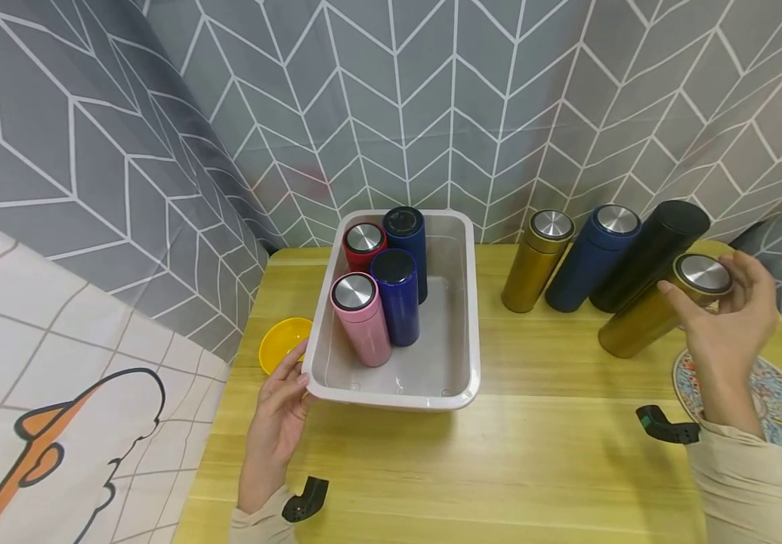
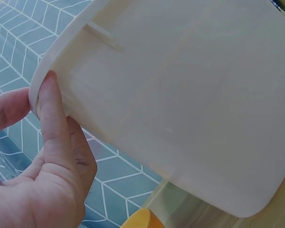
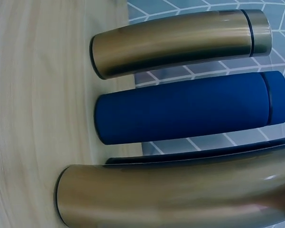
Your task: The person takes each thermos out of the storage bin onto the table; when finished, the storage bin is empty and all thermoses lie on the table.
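Observation:
At the front left corner of a whitish plastic bin (image 1: pixel 391 399), my left hand (image 1: pixel 280 419) pinches the rim between thumb and fingers; the left wrist view has its outer wall (image 2: pixel 180 118). Inside the bin stand a pink thermos (image 1: pixel 368 332), a glossy blue thermos (image 1: pixel 401 310), a red thermos (image 1: pixel 357 258) and a dark blue thermos (image 1: pixel 416 240), grouped at the left. Far to the right, my right hand (image 1: pixel 731 325) grips a gold thermos (image 1: pixel 642 321) around its silver-topped lid end. Its base is close to the table; the right wrist view shows its body (image 3: pixel 171 197).
Behind the held thermos stand another gold thermos (image 1: pixel 530 268), a blue thermos (image 1: pixel 588 261) and a black thermos (image 1: pixel 649 253) in a row. A yellow bowl (image 1: pixel 275 349) sits left of the bin. A patterned round mat (image 1: pixel 781 408) lies under the right forearm. Patterned curtains (image 1: pixel 431 113) border the table's back.

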The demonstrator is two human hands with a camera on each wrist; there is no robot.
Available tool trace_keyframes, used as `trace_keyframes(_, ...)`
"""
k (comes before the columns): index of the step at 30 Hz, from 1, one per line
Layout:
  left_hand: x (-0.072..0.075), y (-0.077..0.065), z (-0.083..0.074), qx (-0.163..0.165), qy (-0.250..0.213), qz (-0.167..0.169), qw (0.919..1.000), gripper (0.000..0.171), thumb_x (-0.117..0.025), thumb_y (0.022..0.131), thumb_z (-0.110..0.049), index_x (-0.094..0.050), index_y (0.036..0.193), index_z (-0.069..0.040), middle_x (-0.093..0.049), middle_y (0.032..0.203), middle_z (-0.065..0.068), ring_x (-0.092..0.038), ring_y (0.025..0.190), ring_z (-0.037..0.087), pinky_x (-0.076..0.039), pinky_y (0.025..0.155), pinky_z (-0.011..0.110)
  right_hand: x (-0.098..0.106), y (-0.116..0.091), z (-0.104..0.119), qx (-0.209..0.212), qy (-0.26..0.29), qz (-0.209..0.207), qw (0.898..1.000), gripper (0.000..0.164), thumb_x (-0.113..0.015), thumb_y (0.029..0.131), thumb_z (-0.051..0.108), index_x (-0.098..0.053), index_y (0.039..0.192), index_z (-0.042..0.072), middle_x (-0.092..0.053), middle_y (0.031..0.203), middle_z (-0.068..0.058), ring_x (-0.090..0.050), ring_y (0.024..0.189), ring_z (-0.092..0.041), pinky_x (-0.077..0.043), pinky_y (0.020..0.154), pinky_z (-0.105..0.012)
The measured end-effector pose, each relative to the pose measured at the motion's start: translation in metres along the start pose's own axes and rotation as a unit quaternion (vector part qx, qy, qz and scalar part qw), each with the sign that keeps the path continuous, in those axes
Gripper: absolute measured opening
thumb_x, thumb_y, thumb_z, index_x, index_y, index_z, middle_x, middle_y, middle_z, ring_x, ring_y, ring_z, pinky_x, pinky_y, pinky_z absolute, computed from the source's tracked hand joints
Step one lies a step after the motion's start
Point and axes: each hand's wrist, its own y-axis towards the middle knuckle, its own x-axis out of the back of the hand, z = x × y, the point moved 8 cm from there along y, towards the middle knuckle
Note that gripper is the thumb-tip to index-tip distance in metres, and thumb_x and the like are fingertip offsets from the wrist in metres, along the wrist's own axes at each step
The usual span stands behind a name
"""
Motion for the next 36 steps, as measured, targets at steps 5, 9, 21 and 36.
trace_keyframes(5, 0.001, 0.0, 0.0, 0.004, 0.004, -0.008, 0.9999, 0.049, -0.031, 0.102, 0.01, -0.052, 0.143, -0.005, -0.063, 0.123, 0.007, -0.067, 0.104, 0.015, -0.061, 0.089, 0.022, 0.002, -0.005, 0.007, -0.006, -0.019, -0.004, 1.0, 0.074, -0.078, 0.081, 0.003, -0.046, 0.146, 0.018, -0.048, 0.146, 0.009, -0.044, 0.141, -0.006, -0.028, 0.122, -0.01)
trace_keyframes(9, 0.001, 0.0, 0.0, 0.005, 0.004, -0.008, 1.0, 0.049, -0.031, 0.102, 0.01, -0.052, 0.143, -0.005, -0.063, 0.123, 0.007, -0.067, 0.104, 0.015, -0.061, 0.089, 0.022, 0.004, -0.009, 0.016, 0.0, -0.019, -0.006, 1.0, 0.073, -0.079, 0.083, 0.01, -0.046, 0.146, 0.021, -0.045, 0.154, 0.005, -0.037, 0.147, -0.005, -0.025, 0.125, -0.013)
trace_keyframes(21, 0.0, -0.001, 0.0, 0.003, -0.005, -0.001, 1.0, 0.049, -0.031, 0.102, 0.011, -0.051, 0.144, -0.005, -0.062, 0.124, 0.006, -0.068, 0.104, 0.015, -0.061, 0.089, 0.022, -0.021, -0.024, 0.053, 0.018, 0.195, 0.079, 0.978, 0.063, -0.08, 0.075, -0.009, -0.061, 0.133, 0.007, -0.059, 0.139, -0.002, -0.05, 0.137, -0.017, -0.035, 0.121, -0.016)
trace_keyframes(36, 0.0, 0.0, -0.001, -0.001, 0.008, -0.003, 1.0, 0.049, -0.032, 0.101, 0.011, -0.054, 0.142, -0.006, -0.063, 0.119, 0.006, -0.067, 0.101, 0.014, -0.062, 0.088, 0.022, -0.092, -0.051, 0.085, 0.003, 0.22, 0.283, 0.933, 0.062, -0.075, 0.082, -0.007, -0.055, 0.139, 0.007, -0.06, 0.141, -0.002, -0.053, 0.134, -0.011, -0.043, 0.112, -0.011)
